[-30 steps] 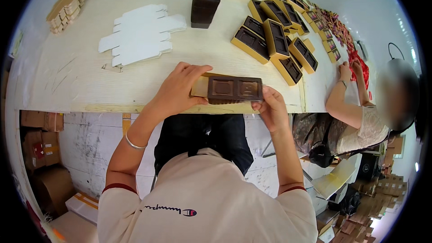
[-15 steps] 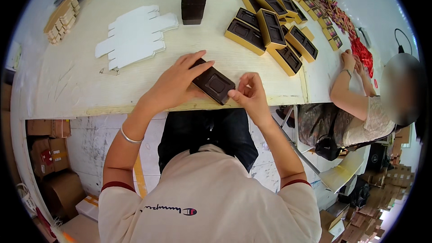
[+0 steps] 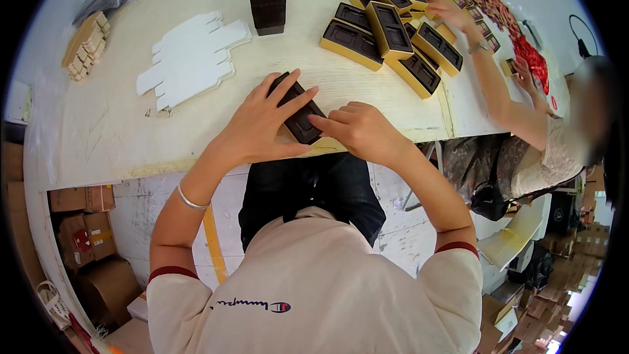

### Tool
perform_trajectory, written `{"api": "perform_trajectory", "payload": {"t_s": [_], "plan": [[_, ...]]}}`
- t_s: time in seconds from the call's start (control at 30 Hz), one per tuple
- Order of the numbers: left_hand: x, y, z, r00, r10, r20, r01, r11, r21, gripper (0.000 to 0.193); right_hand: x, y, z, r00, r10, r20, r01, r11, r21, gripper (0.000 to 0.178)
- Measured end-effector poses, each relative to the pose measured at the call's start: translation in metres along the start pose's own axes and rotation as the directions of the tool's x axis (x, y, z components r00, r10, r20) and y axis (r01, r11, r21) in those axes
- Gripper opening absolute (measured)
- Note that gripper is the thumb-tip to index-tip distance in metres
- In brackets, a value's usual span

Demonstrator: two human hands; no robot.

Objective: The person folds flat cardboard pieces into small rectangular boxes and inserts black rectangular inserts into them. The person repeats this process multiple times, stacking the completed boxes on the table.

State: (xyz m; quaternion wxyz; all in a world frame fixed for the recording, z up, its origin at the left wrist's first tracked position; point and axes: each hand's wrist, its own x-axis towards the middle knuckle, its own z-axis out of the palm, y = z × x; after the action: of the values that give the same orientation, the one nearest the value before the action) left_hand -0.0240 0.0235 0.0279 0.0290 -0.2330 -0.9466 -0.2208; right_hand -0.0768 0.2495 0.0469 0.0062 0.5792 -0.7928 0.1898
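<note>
A dark brown plastic insert tray (image 3: 301,122) with moulded recesses lies slanted at the table's front edge. My left hand (image 3: 259,124) holds it, with spread fingers across its far part and the thumb at its near side. The fingers of my right hand (image 3: 364,128) are curled, and one fingertip presses on the tray's near right end. Whatever is beneath the tray is hidden. Beyond my hands stands a tall stack of similar dark trays (image 3: 268,0). Flat white die-cut card blanks (image 3: 192,60) lie in a pile at the left.
Several gold boxes with dark trays (image 3: 352,44) are heaped at the right back. A co-worker's hand (image 3: 452,13) reaches to that heap; red material (image 3: 529,59) lies beside their other hand. Light wooden-looking pieces (image 3: 86,46) sit far left. Cardboard boxes (image 3: 98,236) are under the table.
My right hand has come over the tray, its fingers more curled. The tray has turned steeper under my left hand. The co-worker's arm has stretched out to the gold boxes.
</note>
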Motion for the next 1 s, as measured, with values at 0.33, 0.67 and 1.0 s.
{"api": "perform_trajectory", "payload": {"t_s": [0.33, 0.67, 1.0], "plan": [[0.008, -0.020, -0.016, 0.982, 0.100, 0.162, -0.084, 0.991, -0.103, 0.089, 0.020, 0.007, -0.013, 0.967, -0.107, 0.229, 0.109, 0.994, 0.002, 0.043], [-0.009, 0.008, -0.002, 0.995, -0.050, -0.085, 0.078, 0.924, 0.375, 0.082, 0.002, -0.025, 0.025, 0.993, 0.116, -0.033, -0.120, 0.973, -0.199, 0.070], [-0.012, 0.004, -0.002, 0.997, -0.077, -0.002, 0.076, 0.980, 0.186, 0.062, -0.002, -0.039, 0.067, 0.888, 0.305, -0.343, -0.274, 0.952, 0.137, 0.057]]}}
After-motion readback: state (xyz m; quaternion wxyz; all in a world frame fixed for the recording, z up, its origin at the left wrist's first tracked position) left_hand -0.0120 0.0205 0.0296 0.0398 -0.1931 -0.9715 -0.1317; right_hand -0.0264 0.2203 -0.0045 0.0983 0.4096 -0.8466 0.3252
